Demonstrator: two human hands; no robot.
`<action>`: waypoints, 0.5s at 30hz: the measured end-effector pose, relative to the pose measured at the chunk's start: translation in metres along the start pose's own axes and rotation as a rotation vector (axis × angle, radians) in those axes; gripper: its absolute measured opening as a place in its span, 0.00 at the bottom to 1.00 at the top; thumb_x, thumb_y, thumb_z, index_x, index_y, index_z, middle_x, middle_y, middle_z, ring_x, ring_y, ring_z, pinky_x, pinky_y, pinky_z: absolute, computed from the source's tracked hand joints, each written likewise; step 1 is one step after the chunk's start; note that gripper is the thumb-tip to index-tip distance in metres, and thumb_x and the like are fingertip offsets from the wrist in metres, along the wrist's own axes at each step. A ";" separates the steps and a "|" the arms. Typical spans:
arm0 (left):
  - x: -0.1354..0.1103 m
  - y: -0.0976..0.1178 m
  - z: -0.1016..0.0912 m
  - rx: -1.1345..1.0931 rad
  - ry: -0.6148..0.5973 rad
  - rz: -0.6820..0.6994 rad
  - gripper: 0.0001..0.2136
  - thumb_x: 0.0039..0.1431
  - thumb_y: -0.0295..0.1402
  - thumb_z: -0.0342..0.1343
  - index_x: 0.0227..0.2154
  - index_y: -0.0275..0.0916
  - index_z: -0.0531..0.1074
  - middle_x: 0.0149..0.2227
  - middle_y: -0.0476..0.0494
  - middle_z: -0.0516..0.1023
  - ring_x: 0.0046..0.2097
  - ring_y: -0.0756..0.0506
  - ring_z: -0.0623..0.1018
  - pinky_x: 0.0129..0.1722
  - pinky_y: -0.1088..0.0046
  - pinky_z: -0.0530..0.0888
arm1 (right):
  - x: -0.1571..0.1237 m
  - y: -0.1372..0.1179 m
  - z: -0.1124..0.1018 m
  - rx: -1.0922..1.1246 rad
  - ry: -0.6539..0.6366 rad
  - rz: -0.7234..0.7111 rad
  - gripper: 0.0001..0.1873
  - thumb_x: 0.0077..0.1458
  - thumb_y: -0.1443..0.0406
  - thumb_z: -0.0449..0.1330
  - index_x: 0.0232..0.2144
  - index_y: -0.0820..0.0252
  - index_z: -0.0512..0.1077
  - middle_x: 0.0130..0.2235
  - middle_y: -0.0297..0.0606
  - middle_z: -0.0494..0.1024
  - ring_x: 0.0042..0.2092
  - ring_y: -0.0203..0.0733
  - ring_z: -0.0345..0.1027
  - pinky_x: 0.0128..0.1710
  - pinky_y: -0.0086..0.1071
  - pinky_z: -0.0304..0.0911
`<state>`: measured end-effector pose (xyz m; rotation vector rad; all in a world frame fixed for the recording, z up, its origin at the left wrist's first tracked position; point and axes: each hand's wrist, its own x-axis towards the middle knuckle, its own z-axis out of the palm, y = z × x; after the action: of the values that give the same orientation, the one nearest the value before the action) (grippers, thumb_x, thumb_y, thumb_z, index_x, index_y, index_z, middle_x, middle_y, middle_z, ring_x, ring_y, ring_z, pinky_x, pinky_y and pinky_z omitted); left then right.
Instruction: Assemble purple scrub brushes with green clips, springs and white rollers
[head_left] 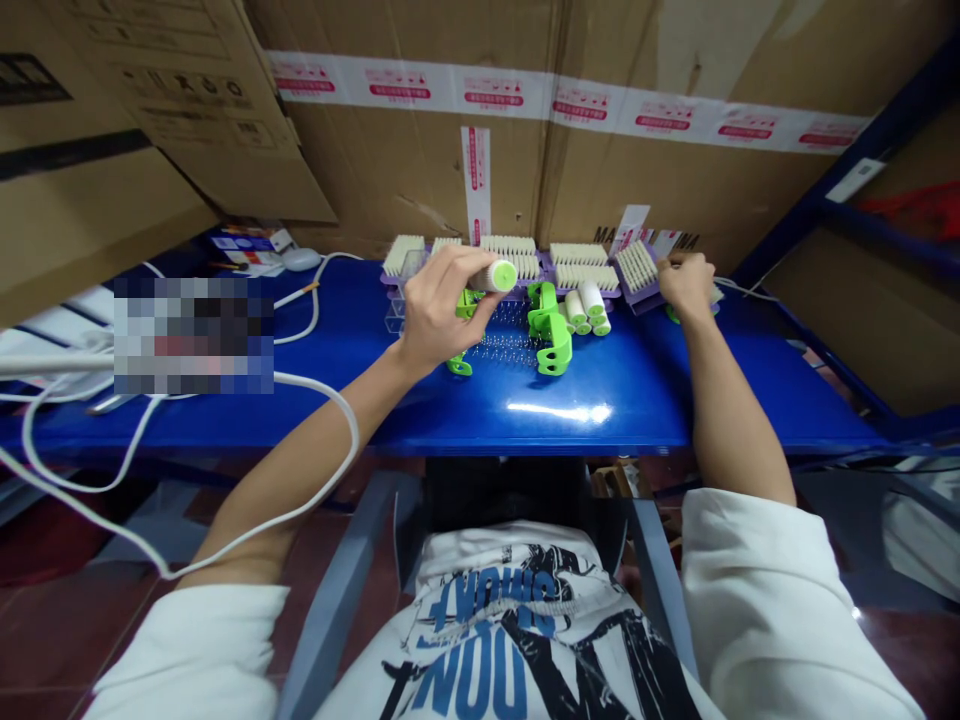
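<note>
My left hand (444,303) is closed around a white cylinder (491,276), whose round light-green end faces me. Below it on the blue table stand bright-green plastic brackets (553,335) with rows of thin wire coils (506,335) between them. Several similar white cylinders with green ends (590,305) are piled just right of the brackets. Farther right, my right hand (688,283) has its fingers curled down beside a tilted purple tray (643,293) of cream pegs. What those fingers hold is hidden; a bit of green (673,314) shows beneath them.
More purple trays with cream pegs (581,265) line the back of the blue table (622,395), against a cardboard wall (420,170). Clear plastic boxes (394,312) sit left of the brackets. White cables (341,400) loop over the left side, near a blurred patch. A white mouse (298,260) lies behind.
</note>
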<state>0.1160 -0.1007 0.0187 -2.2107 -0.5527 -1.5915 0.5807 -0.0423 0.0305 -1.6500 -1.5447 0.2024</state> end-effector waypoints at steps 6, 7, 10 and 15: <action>0.006 0.005 -0.002 -0.007 0.026 0.103 0.17 0.83 0.41 0.66 0.67 0.46 0.75 0.56 0.36 0.88 0.56 0.33 0.90 0.52 0.55 0.88 | -0.003 -0.010 0.013 -0.308 0.110 0.173 0.26 0.75 0.58 0.55 0.59 0.66 0.86 0.65 0.72 0.86 0.74 0.82 0.76 0.80 0.71 0.64; 0.008 0.005 -0.002 -0.007 0.038 0.125 0.17 0.83 0.40 0.65 0.67 0.46 0.75 0.55 0.36 0.88 0.54 0.33 0.90 0.51 0.55 0.88 | -0.003 -0.011 0.013 -0.307 0.095 0.166 0.26 0.74 0.58 0.55 0.59 0.66 0.86 0.66 0.72 0.86 0.74 0.81 0.76 0.80 0.69 0.65; 0.013 0.002 -0.006 -0.019 0.060 0.152 0.16 0.85 0.42 0.64 0.67 0.46 0.75 0.54 0.38 0.88 0.53 0.34 0.90 0.51 0.53 0.88 | 0.000 -0.008 0.007 -0.304 0.051 0.153 0.22 0.72 0.60 0.57 0.54 0.64 0.87 0.65 0.70 0.87 0.72 0.79 0.78 0.78 0.63 0.68; 0.021 -0.020 -0.023 0.051 0.164 0.038 0.18 0.86 0.53 0.64 0.64 0.48 0.76 0.53 0.39 0.86 0.49 0.36 0.88 0.44 0.54 0.86 | 0.007 0.002 0.001 -0.237 -0.019 0.090 0.28 0.80 0.51 0.49 0.52 0.57 0.87 0.61 0.58 0.91 0.68 0.67 0.83 0.72 0.57 0.75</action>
<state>0.0929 -0.0931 0.0465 -2.0191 -0.4951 -1.6999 0.5835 -0.0360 0.0313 -1.9092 -1.5574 0.0856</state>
